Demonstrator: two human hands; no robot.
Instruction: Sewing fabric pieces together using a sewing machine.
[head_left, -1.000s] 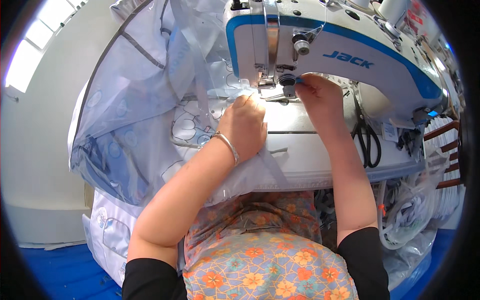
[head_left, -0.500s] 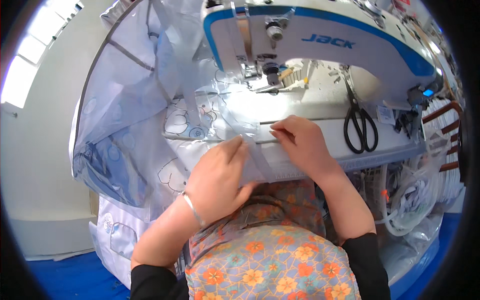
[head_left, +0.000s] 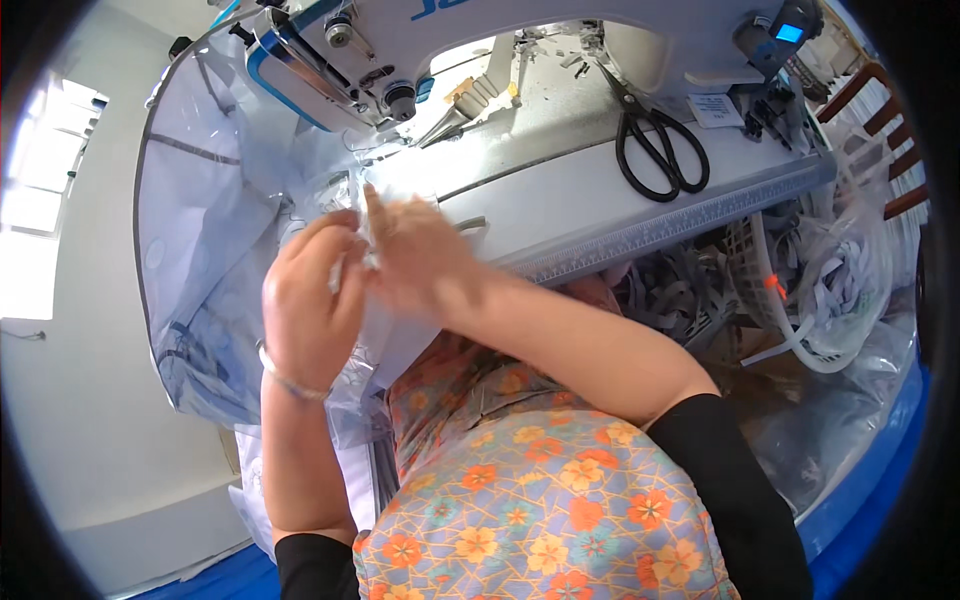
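Note:
Both hands meet at the left front of the sewing machine (head_left: pixel 530 22), over pale fabric with a clear plastic layer (head_left: pixel 225 200). My left hand (head_left: pixel 310 295), with a bracelet at the wrist, has its fingers and thumb curled together around something whitish that I cannot make out. Across it reaches my right hand (head_left: pixel 425 255), smeared by motion; its index finger points up toward the needle area, and its other fingers are unclear. A short greyish strip (head_left: pixel 472 223) sticks out beside the right hand on the machine bed (head_left: pixel 570 200).
Black-handled scissors (head_left: pixel 660 150) lie on the bed, with a small white label (head_left: pixel 714 110) beyond them. A ruler strip (head_left: pixel 680 222) edges the table. Below at right hang a white plastic basket (head_left: pixel 765 290) and a clear bag of strips (head_left: pixel 850 270). A brown chair (head_left: pixel 880 120) stands far right.
My right hand has crossed leftward from the bed edge to my left hand. My left hand has moved left and curled. The view has shifted, so machine and scissors sit higher in the picture.

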